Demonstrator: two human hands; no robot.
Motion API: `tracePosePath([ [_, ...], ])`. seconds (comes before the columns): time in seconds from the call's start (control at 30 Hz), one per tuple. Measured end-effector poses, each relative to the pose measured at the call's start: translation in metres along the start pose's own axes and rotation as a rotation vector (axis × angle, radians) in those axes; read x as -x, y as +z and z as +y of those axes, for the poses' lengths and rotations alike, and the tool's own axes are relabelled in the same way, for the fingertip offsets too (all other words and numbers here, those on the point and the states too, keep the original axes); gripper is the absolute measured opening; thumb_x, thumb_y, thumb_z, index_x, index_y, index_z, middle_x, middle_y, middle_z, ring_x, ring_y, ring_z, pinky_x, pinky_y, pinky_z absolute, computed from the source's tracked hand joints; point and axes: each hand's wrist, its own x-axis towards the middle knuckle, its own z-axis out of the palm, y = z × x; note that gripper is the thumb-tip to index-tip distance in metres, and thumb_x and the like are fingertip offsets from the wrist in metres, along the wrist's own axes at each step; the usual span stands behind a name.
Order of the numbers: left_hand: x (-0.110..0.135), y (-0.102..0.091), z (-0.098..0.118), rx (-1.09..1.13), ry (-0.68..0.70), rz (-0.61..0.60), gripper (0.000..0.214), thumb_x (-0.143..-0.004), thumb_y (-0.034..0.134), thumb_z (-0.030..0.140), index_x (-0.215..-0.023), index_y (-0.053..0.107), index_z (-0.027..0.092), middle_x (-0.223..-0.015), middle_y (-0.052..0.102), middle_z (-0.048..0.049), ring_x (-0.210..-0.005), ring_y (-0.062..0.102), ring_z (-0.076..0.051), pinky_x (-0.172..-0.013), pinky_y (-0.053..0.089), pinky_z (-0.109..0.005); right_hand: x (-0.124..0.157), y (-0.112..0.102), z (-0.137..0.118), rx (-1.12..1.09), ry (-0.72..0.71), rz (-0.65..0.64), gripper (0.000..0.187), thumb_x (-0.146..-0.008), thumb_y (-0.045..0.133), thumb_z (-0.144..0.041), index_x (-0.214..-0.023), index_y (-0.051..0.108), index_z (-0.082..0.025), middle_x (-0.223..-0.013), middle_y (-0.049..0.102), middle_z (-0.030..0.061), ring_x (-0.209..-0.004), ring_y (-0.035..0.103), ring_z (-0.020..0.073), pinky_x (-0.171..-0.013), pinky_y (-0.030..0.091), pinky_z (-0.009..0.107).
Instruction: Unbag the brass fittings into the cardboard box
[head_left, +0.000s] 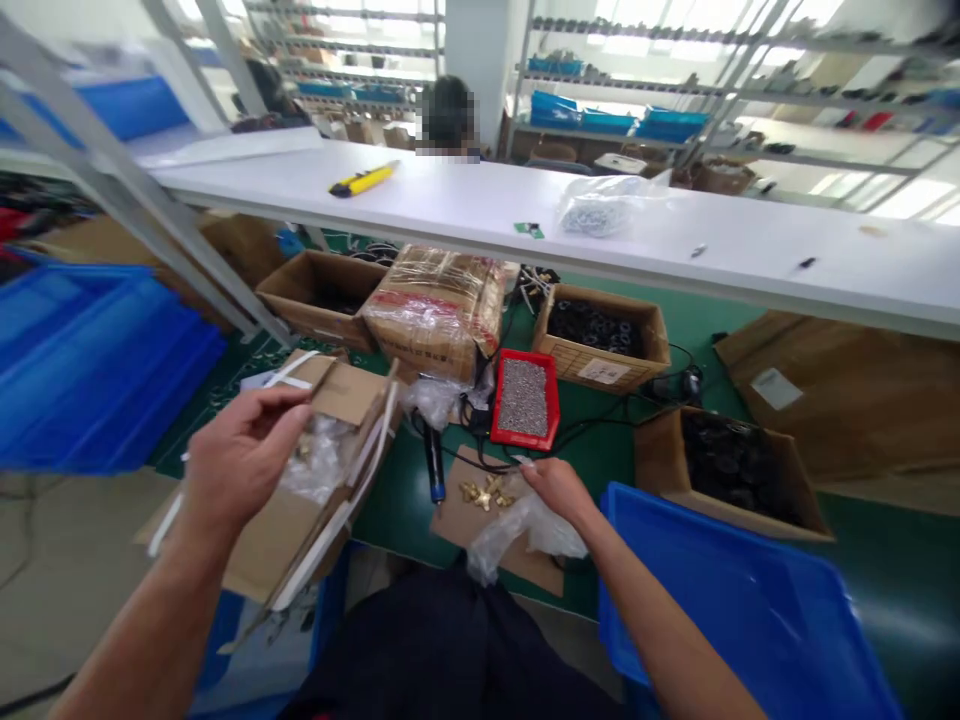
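Observation:
My left hand (241, 445) is over an open cardboard box (262, 540) at the left, thumb and bent fingers closed at the edge of its cardboard flap (349, 390). Inside the box lies a crumpled clear plastic bag (319, 465) with some brass-coloured pieces. Toward the middle, my right hand (561, 488) grips a clear plastic bag (517, 530), its fingers closed on the upper part. The bag hangs over a flat cardboard sheet (457, 525). Several brass fittings (486, 494) lie on that sheet, just left of my right hand.
A red tray (555, 400) of small metal parts stands behind my right hand. Left of the sheet is a black and blue electric screwdriver (433, 465). Boxes of black parts (604, 370) and a blue bin (720, 600) flank the right. A white shelf (465, 205) crosses above; a person (448, 120) sits beyond.

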Motion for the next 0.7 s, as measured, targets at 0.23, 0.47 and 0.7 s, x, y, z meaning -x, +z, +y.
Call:
tracePosePath([
  [0.23, -0.03, -0.002, -0.133, -0.545, -0.027, -0.496, 0.035, -0.076, 0.06, 0.036, -0.106, 0.064, 0.019, -0.105, 0.066, -0.0085, -0.098, 0.06, -0.025, -0.086, 0.045, -0.034, 0.028, -0.056, -0.029, -0.267, -0.086, 0.17, 0.02, -0.069, 0.05, -0.027, -0.08, 0.065, -0.018, -0.096, 0.071, 0.0054, -0.078, 0.062, 0.0189, -0.068, 0.04, 0.026],
  [0.47, -0.022, 0.016, -0.156, -0.702, 0.125, -0.384, 0.028, -0.085, 0.047, 0.028, -0.105, 0.065, 0.024, -0.108, 0.06, -0.0076, -0.095, 0.057, -0.022, -0.082, 0.043, -0.032, 0.046, -0.054, -0.064, -0.612, -0.156, 0.211, 0.037, -0.064, 0.043, -0.017, -0.097, 0.058, -0.02, -0.104, 0.07, 0.0039, -0.093, 0.061, 0.0196, -0.081, 0.042, 0.029],
  [0.7, -0.029, -0.003, -0.166, -0.38, 0.02, -0.076, 0.025, -0.081, 0.048, 0.032, -0.096, 0.066, 0.021, -0.101, 0.066, -0.0055, -0.096, 0.059, -0.023, -0.086, 0.044, -0.032, 0.053, -0.039, -0.092, -0.661, -0.184, 0.091, 0.023, -0.073, 0.043, -0.026, -0.071, 0.063, -0.017, -0.06, 0.056, -0.0005, -0.06, 0.051, 0.0149, -0.059, 0.035, 0.027],
])
